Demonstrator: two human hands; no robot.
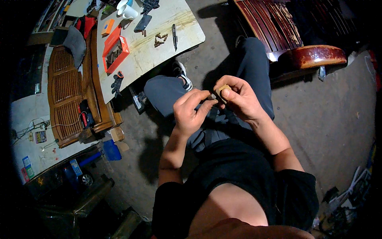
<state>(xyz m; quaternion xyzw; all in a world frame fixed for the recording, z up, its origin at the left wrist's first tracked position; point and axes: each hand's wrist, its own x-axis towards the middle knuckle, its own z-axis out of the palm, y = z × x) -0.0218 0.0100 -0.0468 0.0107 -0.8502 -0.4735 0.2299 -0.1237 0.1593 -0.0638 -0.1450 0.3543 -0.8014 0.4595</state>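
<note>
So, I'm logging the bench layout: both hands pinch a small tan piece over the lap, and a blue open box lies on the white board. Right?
Not quite. The head view shows the open box on the white board is orange, not blue. Both the left hand and right hand do pinch the small tan piece over the lap.

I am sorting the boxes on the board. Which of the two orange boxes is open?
The larger orange box, nearer the board's left edge, is open, with small pieces inside. The smaller orange box beyond it is shut.

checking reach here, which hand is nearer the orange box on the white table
Left. The left hand sits on the side of the lap toward the orange box; the right hand is beyond it, farther from the box.
</note>
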